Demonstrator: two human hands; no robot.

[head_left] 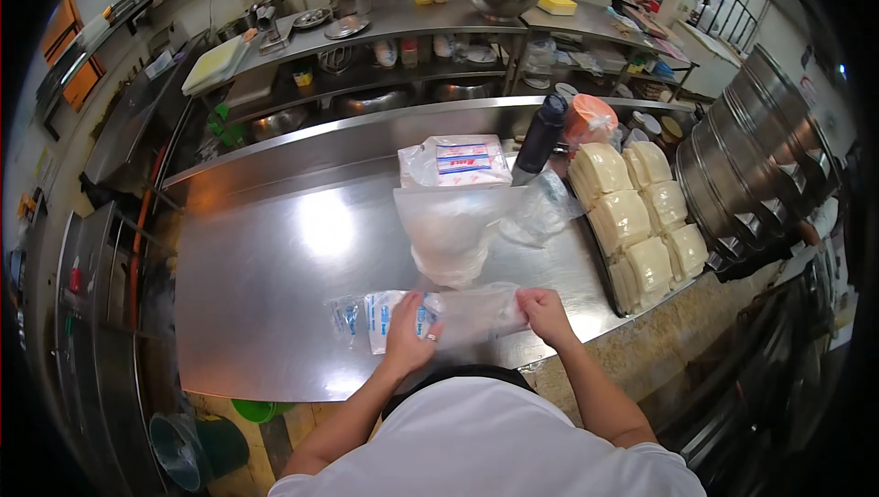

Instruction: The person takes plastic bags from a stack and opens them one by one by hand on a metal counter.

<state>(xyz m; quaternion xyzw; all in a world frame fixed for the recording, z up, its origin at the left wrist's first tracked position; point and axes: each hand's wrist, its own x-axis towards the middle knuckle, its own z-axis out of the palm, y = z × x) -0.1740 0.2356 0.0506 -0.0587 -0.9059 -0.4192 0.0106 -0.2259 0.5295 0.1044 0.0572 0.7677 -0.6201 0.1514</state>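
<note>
A long clear plastic packet with blue print (380,320) lies across the steel table close to my body. My left hand (412,339), with a ring on one finger, grips its printed part from above. At the packet's right end my right hand (547,316) is closed, pinching the clear plastic. Just beyond the hands is a stack of clear plastic bags (447,227), its far end beside a white package with red and blue print (465,158). Crumpled clear plastic (540,210) lies right of the stack. What is inside the packet is hard to make out.
A tray at the right holds several wrapped stacks of pale square sheets (623,218). Behind it stand a dark bottle (542,134) and an orange bagged container (591,120). Large metal steamers (755,149) rise at far right. A green bin (197,451) stands lower left. Two people work farther back.
</note>
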